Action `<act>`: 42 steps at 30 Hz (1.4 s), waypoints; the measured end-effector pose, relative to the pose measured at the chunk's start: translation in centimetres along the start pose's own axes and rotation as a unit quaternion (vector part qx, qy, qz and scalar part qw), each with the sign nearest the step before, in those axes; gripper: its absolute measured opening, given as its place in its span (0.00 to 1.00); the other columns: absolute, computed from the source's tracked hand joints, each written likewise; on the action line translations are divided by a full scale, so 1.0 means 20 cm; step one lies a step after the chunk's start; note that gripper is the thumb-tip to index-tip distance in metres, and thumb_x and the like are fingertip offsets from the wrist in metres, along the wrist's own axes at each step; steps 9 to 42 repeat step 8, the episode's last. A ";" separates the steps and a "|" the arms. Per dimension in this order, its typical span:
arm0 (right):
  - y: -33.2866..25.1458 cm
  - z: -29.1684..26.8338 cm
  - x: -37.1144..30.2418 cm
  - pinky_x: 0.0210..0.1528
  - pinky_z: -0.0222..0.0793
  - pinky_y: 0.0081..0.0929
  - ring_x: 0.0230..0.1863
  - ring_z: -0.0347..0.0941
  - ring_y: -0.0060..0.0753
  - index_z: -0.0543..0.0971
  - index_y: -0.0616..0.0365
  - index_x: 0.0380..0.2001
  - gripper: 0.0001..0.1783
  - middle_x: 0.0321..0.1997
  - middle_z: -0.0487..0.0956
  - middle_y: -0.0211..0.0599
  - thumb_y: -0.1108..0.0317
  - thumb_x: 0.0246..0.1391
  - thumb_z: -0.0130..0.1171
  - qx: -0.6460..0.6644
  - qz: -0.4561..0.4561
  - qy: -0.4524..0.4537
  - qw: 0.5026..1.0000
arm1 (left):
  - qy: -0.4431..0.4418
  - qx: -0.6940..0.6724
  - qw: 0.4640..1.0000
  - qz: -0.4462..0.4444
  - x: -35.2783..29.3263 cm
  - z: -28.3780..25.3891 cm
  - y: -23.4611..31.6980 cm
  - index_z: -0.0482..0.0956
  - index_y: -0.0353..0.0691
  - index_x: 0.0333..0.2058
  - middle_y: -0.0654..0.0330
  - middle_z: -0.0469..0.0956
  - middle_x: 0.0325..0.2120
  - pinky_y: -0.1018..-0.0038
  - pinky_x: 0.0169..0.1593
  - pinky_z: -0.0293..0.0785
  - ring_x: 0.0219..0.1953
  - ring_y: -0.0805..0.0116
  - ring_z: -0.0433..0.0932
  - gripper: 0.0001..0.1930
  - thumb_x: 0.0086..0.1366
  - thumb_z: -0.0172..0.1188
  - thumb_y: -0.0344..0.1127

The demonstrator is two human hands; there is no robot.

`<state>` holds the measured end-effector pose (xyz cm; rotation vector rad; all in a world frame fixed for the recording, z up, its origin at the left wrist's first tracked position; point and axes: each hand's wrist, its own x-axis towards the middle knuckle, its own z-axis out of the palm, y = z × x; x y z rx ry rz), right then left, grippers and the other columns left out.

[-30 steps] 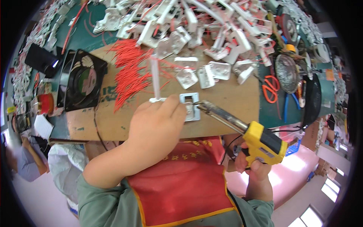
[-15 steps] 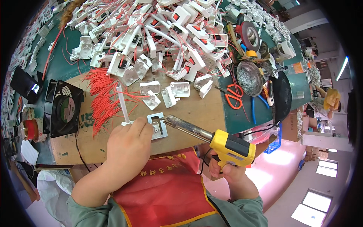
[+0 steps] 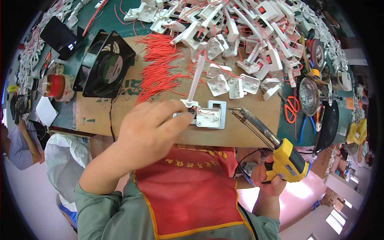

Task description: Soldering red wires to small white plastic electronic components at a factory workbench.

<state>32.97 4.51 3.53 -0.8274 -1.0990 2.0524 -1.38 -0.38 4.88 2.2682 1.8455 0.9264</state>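
My left hand [image 3: 154,126] is pinched closed at the near end of a white plastic housing [image 3: 209,118], whose open box part shows a thin red wire inside. A pale tube [image 3: 195,80] stands up from that housing, with red wire at its top. Under the housing lies a light-blue frame-like plate [image 3: 223,107]. My fingertips hide part of the housing. My right hand [image 3: 267,177] is wrapped round the grip of a yellow soldering gun [image 3: 291,162]. Its metal tip points left, just right of the plate and apart from it.
Red wires [image 3: 160,68] lie bunched on the brown board [image 3: 248,124], beside several loose white housings [image 3: 236,87]. A black fan [image 3: 106,66] stands left. A large pile of housings [image 3: 256,24] fills the back. Orange-handled scissors [image 3: 291,110] and a metal bowl [image 3: 309,96] are at right.
The whole view has shifted, so the bench appears farther right and higher. The soldering gun's tip has drawn away from the plate, and more of the housing by my left fingers now shows.
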 end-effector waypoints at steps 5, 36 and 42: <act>0.03 0.01 0.01 0.15 0.62 0.23 0.13 0.63 0.24 0.66 0.64 0.53 0.38 0.19 0.68 0.29 0.46 0.52 0.67 0.002 0.003 -0.010 1.000 | -0.068 -0.014 0.998 0.007 -0.12 -0.01 -0.08 0.81 0.44 0.37 0.61 0.78 0.34 0.67 0.32 0.72 0.30 0.61 0.78 0.14 0.49 0.62 0.24; 0.03 0.02 0.01 0.15 0.62 0.24 0.13 0.64 0.25 0.66 0.64 0.53 0.41 0.19 0.68 0.29 0.43 0.50 0.68 -0.025 0.026 -0.001 0.999 | -0.101 0.007 0.995 0.009 -0.12 -0.02 -0.09 0.82 0.45 0.38 0.59 0.79 0.37 0.68 0.36 0.73 0.35 0.61 0.79 0.15 0.50 0.62 0.25; 0.03 0.02 0.01 0.15 0.62 0.24 0.13 0.64 0.25 0.66 0.64 0.53 0.41 0.19 0.68 0.29 0.43 0.50 0.68 -0.025 0.026 -0.001 0.999 | -0.101 0.007 0.995 0.009 -0.12 -0.02 -0.09 0.82 0.45 0.38 0.59 0.79 0.37 0.68 0.36 0.73 0.35 0.61 0.79 0.15 0.50 0.62 0.25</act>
